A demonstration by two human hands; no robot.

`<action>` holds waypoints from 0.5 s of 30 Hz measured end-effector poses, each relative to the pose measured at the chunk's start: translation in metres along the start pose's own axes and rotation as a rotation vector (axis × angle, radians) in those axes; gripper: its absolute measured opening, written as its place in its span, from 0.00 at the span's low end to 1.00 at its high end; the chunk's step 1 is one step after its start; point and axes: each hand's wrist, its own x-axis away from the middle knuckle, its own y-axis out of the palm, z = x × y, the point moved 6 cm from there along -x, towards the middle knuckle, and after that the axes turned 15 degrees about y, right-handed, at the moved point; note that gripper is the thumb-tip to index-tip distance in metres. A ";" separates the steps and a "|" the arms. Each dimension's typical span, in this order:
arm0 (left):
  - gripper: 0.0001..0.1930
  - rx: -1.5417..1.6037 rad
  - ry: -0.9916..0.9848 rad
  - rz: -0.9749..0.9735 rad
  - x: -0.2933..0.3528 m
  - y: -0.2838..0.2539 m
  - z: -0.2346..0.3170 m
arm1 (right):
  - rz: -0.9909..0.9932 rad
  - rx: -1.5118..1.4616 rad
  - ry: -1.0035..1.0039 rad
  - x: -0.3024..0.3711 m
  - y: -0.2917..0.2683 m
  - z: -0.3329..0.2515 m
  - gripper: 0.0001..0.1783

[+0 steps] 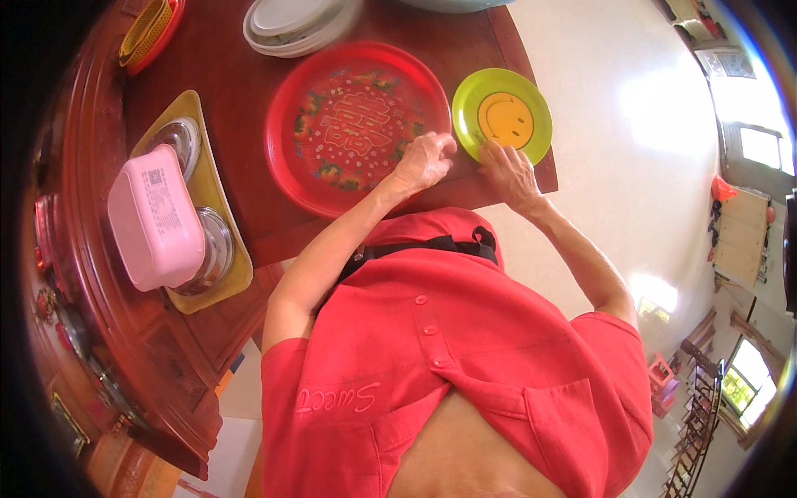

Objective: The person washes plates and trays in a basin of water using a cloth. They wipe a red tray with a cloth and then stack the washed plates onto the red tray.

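My left hand (pixel 426 161) is curled over the right rim of a round red tray (pixel 282 170) with a flowered pattern. Its fingers are bent together, and whatever may be between them is hidden. To its right, my right hand (pixel 510 176) rests at the near edge of a round green plate (pixel 465 95) with a yellow smiling face on it. The fingertips are closed and point down onto the plate. A small dark spot shows beside them, too small to name. Tray and plate lie side by side on a dark red wooden table (pixel 432 54).
At left, a yellow tray (pixel 217 286) carries a pink plastic tub (pixel 158 220) and metal lids. White lidded dishes (pixel 290 25) stand at the back. A yellow basket (pixel 148 31) sits in a red one at the far left. The table edge runs just right of the plate.
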 end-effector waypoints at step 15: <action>0.16 0.562 -0.418 0.073 0.052 -0.050 -0.043 | -0.007 0.050 -0.048 0.000 -0.006 -0.024 0.22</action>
